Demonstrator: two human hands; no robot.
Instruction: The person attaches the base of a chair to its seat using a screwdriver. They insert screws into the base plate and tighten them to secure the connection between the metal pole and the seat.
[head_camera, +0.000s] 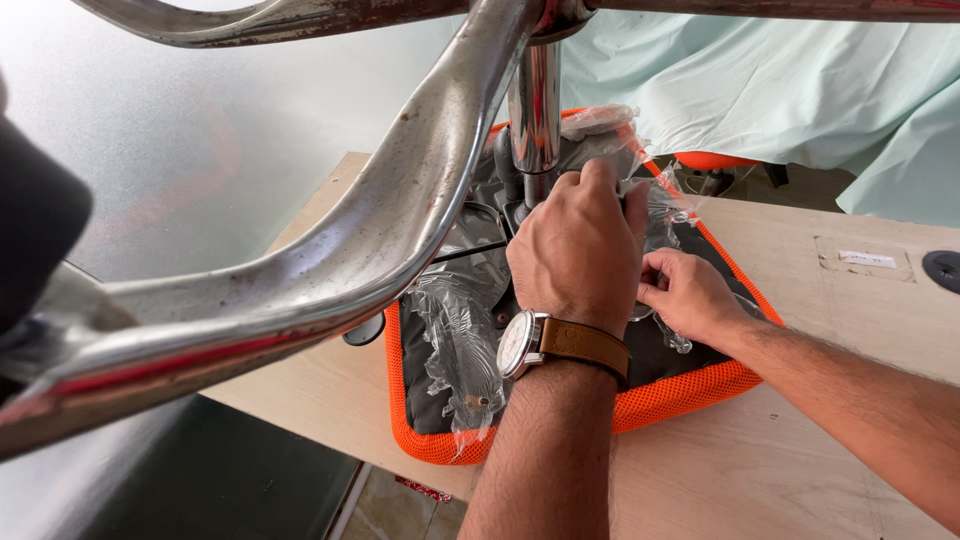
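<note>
Chrome chair leg (330, 250) up front, both hands (580, 250) on plastic wrap (660, 215)

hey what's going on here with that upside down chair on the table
A person works on an office chair seat with orange mesh edging, lying upside down on a wooden table. The left hand, with a wristwatch, grips by the base of the chrome column. The right hand pinches the clear plastic wrap that clings, torn, to the black underside. A chrome base leg juts toward the camera.

Chrome chair legs (400, 220) and the centre column (533, 110) crowd the seat underside (690, 385); bare table (800, 470) lies open rightward.
</note>
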